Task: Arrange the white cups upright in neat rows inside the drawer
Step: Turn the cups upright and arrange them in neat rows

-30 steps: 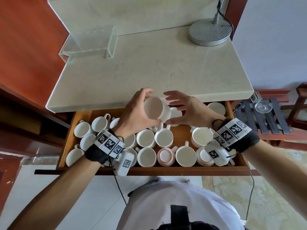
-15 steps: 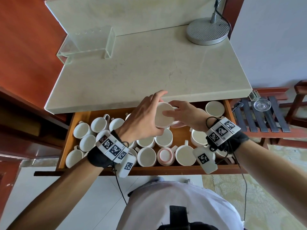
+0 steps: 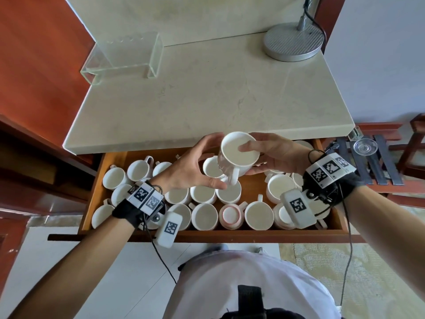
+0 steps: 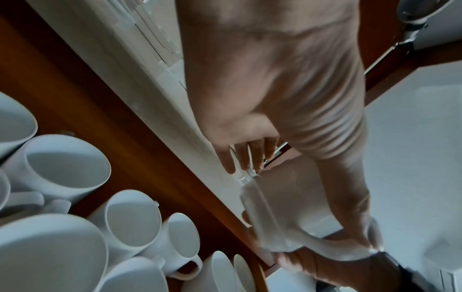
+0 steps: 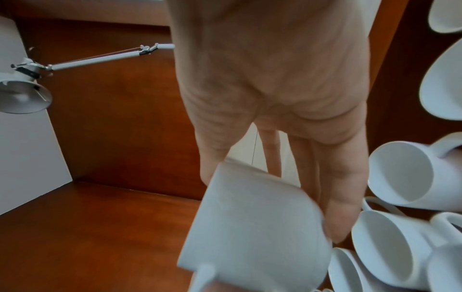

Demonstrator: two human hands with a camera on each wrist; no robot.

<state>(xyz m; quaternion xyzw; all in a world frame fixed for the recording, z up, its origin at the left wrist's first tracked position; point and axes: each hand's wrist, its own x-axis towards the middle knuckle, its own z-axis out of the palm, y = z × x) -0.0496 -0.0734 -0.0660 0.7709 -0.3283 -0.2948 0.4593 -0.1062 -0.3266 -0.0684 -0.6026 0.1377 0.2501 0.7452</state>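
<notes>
Head view: we hold one white cup above the open drawer, just under the marble counter's front edge; mouth tipped toward us, handle pointing down. R hand grasps it, thumb hooked over the rim into the mouth, fingers wrapped behind the wall; L hand is loose beside it, fingers spread and relaxed, thumb tip touching the handle, gripping nothing. Half a sec ago both hands cupped it lower and the L covered most of it; since then the cup has come up, turned its mouth to us, and the L has peeled away to the left. Below, other cups crowd the drawer, most upright in rough rows; one pink-rimmed cup sits bottom-up in the front row. R wrist view: held cup's wall blurred. Lamp base and clear acrylic stand on the counter.
</notes>
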